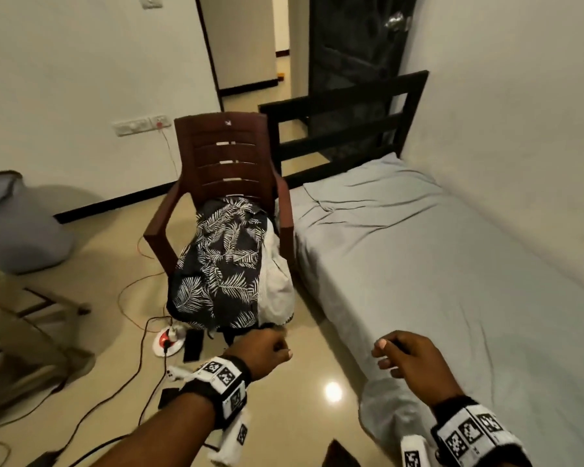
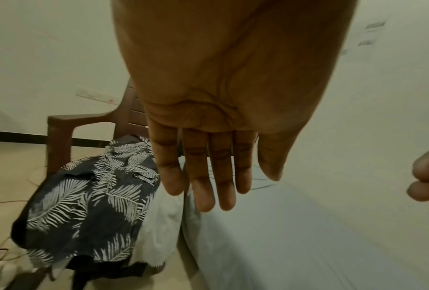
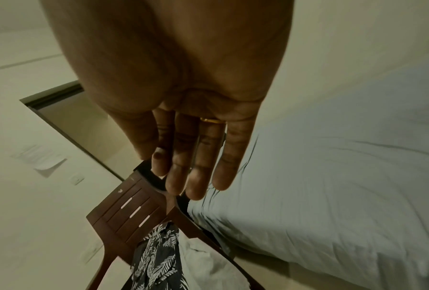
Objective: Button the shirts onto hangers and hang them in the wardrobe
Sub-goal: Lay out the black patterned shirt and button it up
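A black short-sleeved shirt printed with white palm leaves (image 1: 218,261) is seen draped over the seat of a dark brown plastic armchair (image 1: 228,153), its hem hanging toward the tiled floor. A pale grey-white shirt (image 1: 275,281) lies beneath it, showing along its right side. To the right of the chair, a bed covered by a grey sheet (image 1: 435,251) is pushed against the wall. Both hands are held out empty, near the camera: the left hand (image 1: 267,352) just short of the printed shirt's hem, fingers relaxed, the right hand (image 1: 408,357) released and loosely extended beside the bed. No hanger or wardrobe is shown. The shirts are judged light, soft and limp, likely to slide and bunch when lifted; the collar or shoulder seams, at the far end of the seat, are judged the surest hold.
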